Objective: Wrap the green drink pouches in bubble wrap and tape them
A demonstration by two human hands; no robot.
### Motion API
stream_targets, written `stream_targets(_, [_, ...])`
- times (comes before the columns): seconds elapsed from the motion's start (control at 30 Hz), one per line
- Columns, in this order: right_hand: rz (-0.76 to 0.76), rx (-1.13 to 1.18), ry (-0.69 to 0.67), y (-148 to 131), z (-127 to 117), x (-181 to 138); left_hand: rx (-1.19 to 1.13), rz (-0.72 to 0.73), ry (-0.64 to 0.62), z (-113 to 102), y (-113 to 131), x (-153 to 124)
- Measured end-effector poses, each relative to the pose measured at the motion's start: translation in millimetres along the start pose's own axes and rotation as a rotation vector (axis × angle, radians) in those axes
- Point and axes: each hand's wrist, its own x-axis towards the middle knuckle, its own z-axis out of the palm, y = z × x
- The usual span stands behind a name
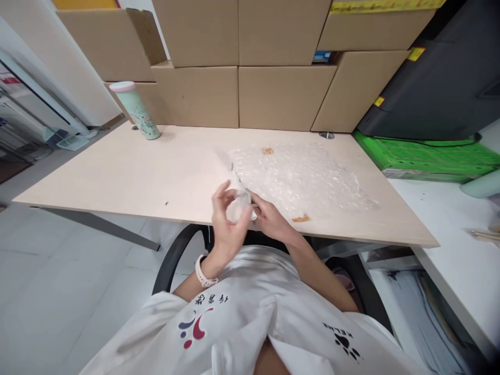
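Observation:
Both my hands meet just over the table's front edge, around a small whitish thing [242, 197] that looks partly see-through, like thin wrapping; blur and fingers hide its kind. My left hand [229, 221] curls around its left side, fingers bent and thumb against it. From the right, my right hand [271, 221] grips its lower end, with the fingertips partly hidden. To the right lies a crumpled sheet of clear bubble wrap [304, 179], with a piece of brownish tape [267, 151] at its far edge and another strip of tape [300, 218] at its near edge.
A mint-green tumbler [138, 112] with a pink lid stands at the back left of the wooden table [97, 172]. Stacked cardboard boxes [203, 96] wall off the back. At right are a green crate [429, 156], a dark case [433, 94] and a white side table [437, 208].

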Motion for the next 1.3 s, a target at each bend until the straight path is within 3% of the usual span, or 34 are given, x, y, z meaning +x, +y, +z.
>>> stream_targets(0.13, [0.082, -0.202, 0.042, 4, -12, -18, 0.201, 0.258, -0.218, 28, -2, -3])
stream_targets(0.27, [0.029, -0.446, -0.003, 7, -30, -41, 0.242, 0.355, -0.345, 41, -16, -5])
stream_targets(0.4, [0.007, -0.460, 0.012, 6, -52, -60, 0.225, 0.420, -0.418, 41, -28, -8])
stream_targets(0.53, [0.116, -0.366, 0.284, 4, -66, -64, 0.252, 0.435, -0.478, 42, -30, -6])
stream_targets(0.6, [0.076, -0.330, 0.358, 3, -64, -60, 0.279, 0.429, -0.514, 41, -27, -4])
stream_targets(0.7, [-0.025, -0.296, 0.274, 5, -53, -52, 0.300, 0.425, -0.633, 35, -21, -2])
stream_targets(0.8, [0.006, -0.284, 0.194, 11, -44, -49, 0.264, 0.406, -0.739, 20, -19, -7])
stream_targets(0.9, [0.067, -0.272, 0.173, 16, -43, -51, 0.201, 0.241, -0.539, 3, -20, -15])
stream_targets(1.0, [0.095, -0.290, 0.169, 15, -45, -53, -0.040, -0.154, -0.262, -9, -19, -16])
stream_targets(1.07, [0.103, -0.303, 0.168, 12, -45, -54, -0.326, -0.480, -0.220, -13, -16, -11])
stream_targets(1.13, [0.111, -0.306, 0.160, 7, -44, -54, -0.557, -0.703, -0.221, -14, -11, -6])
stream_targets(1.2, [0.125, -0.284, 0.144, 1, -41, -54, -0.673, -0.742, -0.206, -11, -5, -3])
stream_targets(1.3, [0.155, -0.125, 0.091, -10, -37, -56, -0.726, -0.533, -0.265, -3, 1, -3])
